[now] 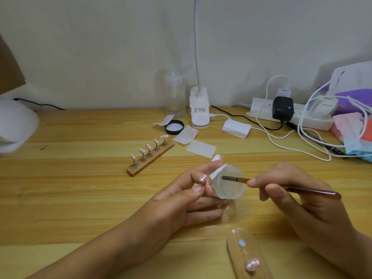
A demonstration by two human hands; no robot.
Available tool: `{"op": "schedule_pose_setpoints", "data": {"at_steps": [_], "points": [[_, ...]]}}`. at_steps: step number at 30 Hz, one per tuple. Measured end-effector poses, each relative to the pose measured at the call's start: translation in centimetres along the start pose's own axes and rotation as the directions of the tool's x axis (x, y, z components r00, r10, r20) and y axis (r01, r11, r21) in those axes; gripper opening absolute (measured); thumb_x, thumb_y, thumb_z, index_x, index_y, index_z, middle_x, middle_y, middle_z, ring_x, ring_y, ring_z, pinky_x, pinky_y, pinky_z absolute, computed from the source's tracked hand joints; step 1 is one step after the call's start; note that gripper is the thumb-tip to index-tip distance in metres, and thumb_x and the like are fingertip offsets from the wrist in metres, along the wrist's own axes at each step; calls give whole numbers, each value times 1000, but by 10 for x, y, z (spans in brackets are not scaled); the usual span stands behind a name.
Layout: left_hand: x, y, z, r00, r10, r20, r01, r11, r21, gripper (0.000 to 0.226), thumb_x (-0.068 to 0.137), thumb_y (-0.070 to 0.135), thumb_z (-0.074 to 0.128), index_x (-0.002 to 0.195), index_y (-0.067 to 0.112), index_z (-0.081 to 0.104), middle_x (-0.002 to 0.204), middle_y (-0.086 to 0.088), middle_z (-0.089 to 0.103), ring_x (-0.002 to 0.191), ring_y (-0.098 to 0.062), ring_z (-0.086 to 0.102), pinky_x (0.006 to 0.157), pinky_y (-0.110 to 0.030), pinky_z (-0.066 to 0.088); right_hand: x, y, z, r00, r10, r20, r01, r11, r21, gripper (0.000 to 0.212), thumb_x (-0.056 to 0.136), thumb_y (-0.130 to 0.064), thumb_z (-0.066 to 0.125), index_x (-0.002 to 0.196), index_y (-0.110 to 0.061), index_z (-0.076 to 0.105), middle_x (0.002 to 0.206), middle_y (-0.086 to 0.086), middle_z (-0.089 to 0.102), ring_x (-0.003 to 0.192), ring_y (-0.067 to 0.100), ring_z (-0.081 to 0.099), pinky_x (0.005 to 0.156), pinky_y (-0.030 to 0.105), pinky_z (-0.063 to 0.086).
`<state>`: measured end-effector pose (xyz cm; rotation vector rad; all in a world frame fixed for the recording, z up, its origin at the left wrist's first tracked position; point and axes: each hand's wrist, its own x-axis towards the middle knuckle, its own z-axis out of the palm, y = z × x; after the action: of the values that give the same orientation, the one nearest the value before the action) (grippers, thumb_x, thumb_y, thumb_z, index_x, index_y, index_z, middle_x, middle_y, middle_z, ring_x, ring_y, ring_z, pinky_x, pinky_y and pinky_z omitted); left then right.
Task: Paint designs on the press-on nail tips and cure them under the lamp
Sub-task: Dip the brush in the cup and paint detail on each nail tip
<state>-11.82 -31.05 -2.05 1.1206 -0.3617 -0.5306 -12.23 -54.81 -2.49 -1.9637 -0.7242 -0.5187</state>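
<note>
Cloudy jar point(231, 193), brush point(302, 190) perhaps inside

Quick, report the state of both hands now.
Left hand: holding a clear cup and a white wipe.
Right hand: pinching a brush, tip inside the cup.

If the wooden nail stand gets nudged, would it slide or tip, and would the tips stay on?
Probably slides: the stand is a flat, low wooden strip on the table. The five tips perch atop thin pegs, so a knock might loosen them.

no legible text; lamp base sticker point(199, 110) blurred
</note>
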Motion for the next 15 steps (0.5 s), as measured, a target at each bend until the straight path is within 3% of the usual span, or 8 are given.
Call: {"op": "schedule_pose_setpoints", "data": {"at_steps": [7, 12, 15], "points": [[0, 0, -2, 1000, -11, -6, 11, 999, -49, 13, 90, 24, 54, 85, 23, 66, 148, 14, 45, 123, -39, 57, 103, -46, 48, 0, 3, 0, 1000, -10, 0, 10, 1000, -11, 38, 103, -45, 41, 95, -17, 66, 80, -11, 59, 77, 11, 59, 76, 28, 44], [-1, 5, -6, 997, -72, -11, 70, 988, -140, 14, 95, 22, 51, 86, 18, 62, 148, 11, 47, 124, -45, 54, 104, -53, 43, 1, 5, -2, 994, 2, -108, 10, 994, 107, 24, 99, -18, 39, 93, -12, 61, 85, -6, 59, 74, 10, 54, 75, 18, 44], [-1, 8, -6, 992, -121, -20, 114, 971, -209, 14, 94, 23, 50, 87, 16, 60, 146, 9, 49, 123, -46, 54, 102, -53, 45, 2, 7, -3, 982, 62, -179, -32, 985, 169, 27, 99, -18, 35, 91, -13, 60, 83, -8, 59, 73, 9, 52, 75, 15, 43]]}}
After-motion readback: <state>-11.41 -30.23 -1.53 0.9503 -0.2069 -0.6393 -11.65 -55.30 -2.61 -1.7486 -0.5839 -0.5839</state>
